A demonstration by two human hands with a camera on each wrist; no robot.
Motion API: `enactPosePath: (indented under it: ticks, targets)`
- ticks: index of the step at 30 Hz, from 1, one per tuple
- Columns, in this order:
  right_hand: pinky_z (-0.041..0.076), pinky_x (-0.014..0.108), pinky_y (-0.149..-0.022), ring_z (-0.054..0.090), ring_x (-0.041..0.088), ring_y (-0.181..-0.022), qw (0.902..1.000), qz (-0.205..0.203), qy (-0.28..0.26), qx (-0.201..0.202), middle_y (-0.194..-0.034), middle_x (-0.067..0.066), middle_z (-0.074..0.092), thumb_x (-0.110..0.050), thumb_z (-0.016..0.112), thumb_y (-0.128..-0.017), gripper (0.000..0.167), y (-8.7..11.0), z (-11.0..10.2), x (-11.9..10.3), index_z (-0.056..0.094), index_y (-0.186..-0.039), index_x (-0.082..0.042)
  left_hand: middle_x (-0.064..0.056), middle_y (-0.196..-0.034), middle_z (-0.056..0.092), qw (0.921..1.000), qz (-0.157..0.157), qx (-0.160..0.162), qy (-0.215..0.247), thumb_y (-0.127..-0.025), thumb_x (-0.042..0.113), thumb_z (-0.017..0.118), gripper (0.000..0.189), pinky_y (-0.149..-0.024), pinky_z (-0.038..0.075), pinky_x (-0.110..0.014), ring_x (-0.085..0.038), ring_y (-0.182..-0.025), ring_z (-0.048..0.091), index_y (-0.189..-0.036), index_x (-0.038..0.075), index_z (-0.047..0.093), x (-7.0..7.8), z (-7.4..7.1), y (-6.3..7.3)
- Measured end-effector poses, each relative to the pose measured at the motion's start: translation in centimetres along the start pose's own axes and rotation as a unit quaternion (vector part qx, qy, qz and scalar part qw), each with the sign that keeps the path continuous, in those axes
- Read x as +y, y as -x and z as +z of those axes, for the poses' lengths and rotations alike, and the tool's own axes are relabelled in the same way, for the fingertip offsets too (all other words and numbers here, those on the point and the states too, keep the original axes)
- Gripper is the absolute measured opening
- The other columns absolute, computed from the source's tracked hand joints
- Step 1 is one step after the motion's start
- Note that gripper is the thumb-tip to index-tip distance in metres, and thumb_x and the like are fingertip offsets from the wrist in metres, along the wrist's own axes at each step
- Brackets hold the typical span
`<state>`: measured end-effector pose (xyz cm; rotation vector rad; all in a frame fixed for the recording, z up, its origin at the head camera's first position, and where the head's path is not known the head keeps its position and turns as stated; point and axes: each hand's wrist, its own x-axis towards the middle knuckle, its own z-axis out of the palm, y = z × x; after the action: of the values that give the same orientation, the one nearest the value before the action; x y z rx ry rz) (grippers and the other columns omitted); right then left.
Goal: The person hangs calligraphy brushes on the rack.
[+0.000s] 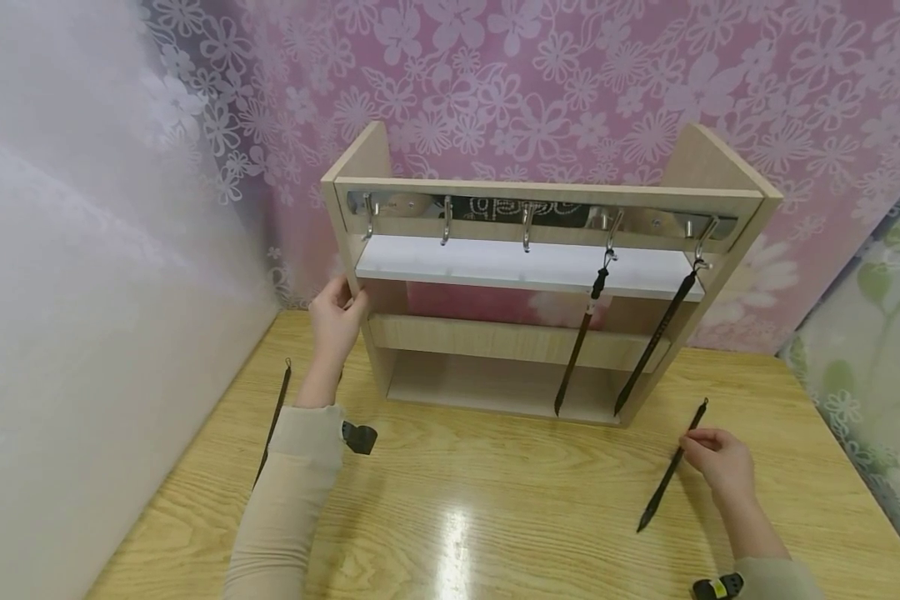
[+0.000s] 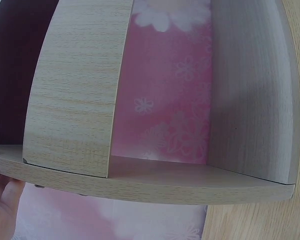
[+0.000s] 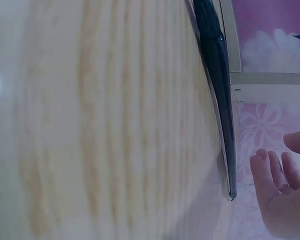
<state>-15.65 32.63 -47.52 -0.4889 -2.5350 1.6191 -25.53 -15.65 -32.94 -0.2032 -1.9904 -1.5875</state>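
A light wooden rack (image 1: 495, 337) stands on the table, with a row of metal hooks along its top rail. My left hand (image 1: 335, 321) grips the rack's left side panel; in the left wrist view, only part of this hand (image 2: 2, 212) shows at the panel's edge. Two dark calligraphy brushes hang from the two rightmost hooks, one brush (image 1: 576, 354) left of the other brush (image 1: 656, 342). A third calligraphy brush (image 1: 654, 502) lies on the table at the right. Beside it is my right hand (image 1: 723, 467); the right wrist view shows its fingers (image 3: 262, 170) loosely bent, apart from the brush.
Another thin dark brush (image 1: 277, 412) lies on the table at the left, partly behind the left sleeve (image 1: 285, 483). A white shelf (image 1: 495, 262) crosses the rack below the hooks. Floral pink cloth (image 1: 540, 83) hangs behind, and a pale wall (image 1: 82, 292) borders the left.
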Motion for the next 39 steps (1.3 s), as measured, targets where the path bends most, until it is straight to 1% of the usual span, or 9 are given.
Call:
enactPosePath:
  ticks: [2, 6, 10, 14, 23, 26, 30, 35, 39]
  targets:
    - [0.052, 0.021, -0.065, 0.057, 0.004, -0.068, 0.9998, 0.005, 0.005, -0.02, -0.08, -0.001, 0.056, -0.014, 0.053, -0.087, 0.038, 0.0, 0.0, 0.0, 0.045, -0.11, 0.014, -0.028, -0.099, 0.058, 1.0, -0.002, 0.001, 0.0, -0.08, -0.005, 0.053, 0.024, -0.084, 0.047, -0.037, -0.036, -0.098, 0.056, -0.103, -0.012, 0.057, 0.0, 0.0, 0.0]
    - [0.052, 0.023, -0.065, 0.057, 0.006, -0.071, 0.9967, 0.019, 0.049, -0.062, -0.087, 0.008, 0.056, -0.019, 0.051, -0.088, 0.046, 0.1, -0.2, 0.1, 0.039, -0.117, 0.015, -0.029, -0.099, 0.058, 0.9999, -0.011, 0.002, 0.0, -0.08, -0.005, 0.053, 0.024, -0.084, 0.047, -0.037, -0.035, -0.097, 0.056, -0.103, -0.012, 0.057, 0.0, 0.0, 0.1]
    - [0.052, 0.026, -0.064, 0.058, 0.01, -0.073, 0.9937, 0.032, 0.07, -0.082, -0.094, 0.018, 0.056, -0.023, 0.051, -0.088, 0.051, 0.1, -0.3, 0.2, 0.038, -0.117, 0.016, -0.028, -0.1, 0.058, 0.9998, -0.019, 0.001, -0.001, -0.08, -0.005, 0.054, 0.025, -0.083, 0.047, -0.038, -0.034, -0.096, 0.057, -0.105, -0.011, 0.057, -0.1, 0.0, 0.2]
    - [0.052, 0.026, -0.065, 0.059, 0.013, -0.075, 0.9935, 0.031, 0.069, -0.085, -0.1, 0.025, 0.053, -0.022, 0.052, -0.088, 0.051, 0.1, -0.2, 0.3, 0.037, -0.118, 0.017, -0.028, -0.1, 0.058, 0.9998, -0.021, 0.0, 0.003, -0.081, -0.005, 0.054, 0.025, -0.083, 0.048, -0.036, -0.032, -0.096, 0.057, -0.105, -0.011, 0.057, -0.1, 0.0, 0.1]
    - [0.052, 0.027, -0.066, 0.06, 0.012, -0.074, 0.9949, 0.051, 0.044, -0.075, -0.103, 0.027, 0.05, -0.018, 0.052, -0.088, 0.049, -0.2, -0.3, 0.6, 0.036, -0.117, 0.019, -0.027, -0.096, 0.059, 0.9999, -0.009, 0.007, -0.006, -0.08, -0.004, 0.055, 0.024, -0.081, 0.049, -0.038, -0.034, -0.094, 0.058, -0.102, -0.013, 0.058, 0.0, 0.0, 0.1]
    - [0.052, 0.027, -0.066, 0.06, 0.013, -0.074, 0.9944, 0.058, 0.048, -0.074, -0.105, 0.029, 0.047, -0.018, 0.051, -0.088, 0.049, -0.2, -0.4, 0.6, 0.036, -0.117, 0.019, -0.026, -0.097, 0.06, 0.9999, -0.01, 0.01, -0.003, -0.079, -0.003, 0.056, 0.024, -0.081, 0.049, -0.036, -0.032, -0.094, 0.058, -0.102, -0.01, 0.059, -1.5, 0.1, -0.3]
    - [0.051, 0.029, -0.067, 0.061, 0.015, -0.074, 0.9928, 0.06, 0.064, -0.081, -0.101, 0.026, 0.052, -0.02, 0.052, -0.088, 0.051, -0.2, -0.6, 0.6, 0.036, -0.118, 0.018, -0.025, -0.098, 0.06, 0.9999, -0.008, 0.011, 0.004, -0.079, 0.0, 0.056, 0.025, -0.081, 0.049, -0.032, -0.03, -0.094, 0.059, -0.103, -0.006, 0.06, -3.5, 0.2, -0.9]
    - [0.049, 0.037, -0.072, 0.061, 0.019, -0.074, 0.9905, 0.057, 0.087, -0.09, -0.098, 0.027, 0.055, -0.022, 0.052, -0.088, 0.052, -0.3, -0.7, 0.6, 0.037, -0.117, 0.018, -0.021, -0.096, 0.062, 0.9999, 0.0, 0.011, 0.001, -0.079, 0.002, 0.057, 0.024, -0.079, 0.05, -0.03, -0.027, -0.092, 0.06, -0.102, -0.005, 0.061, -3.5, 0.1, -0.9]
    - [0.048, 0.04, -0.073, 0.061, 0.02, -0.074, 0.9891, 0.061, 0.101, -0.088, -0.097, 0.027, 0.055, -0.025, 0.054, -0.086, 0.056, -0.4, -0.6, 0.4, 0.038, -0.116, 0.019, -0.022, -0.095, 0.062, 0.9999, 0.004, 0.009, -0.008, -0.079, 0.001, 0.056, 0.023, -0.078, 0.05, -0.031, -0.028, -0.091, 0.06, -0.101, -0.006, 0.061, -3.6, 0.1, -0.9]
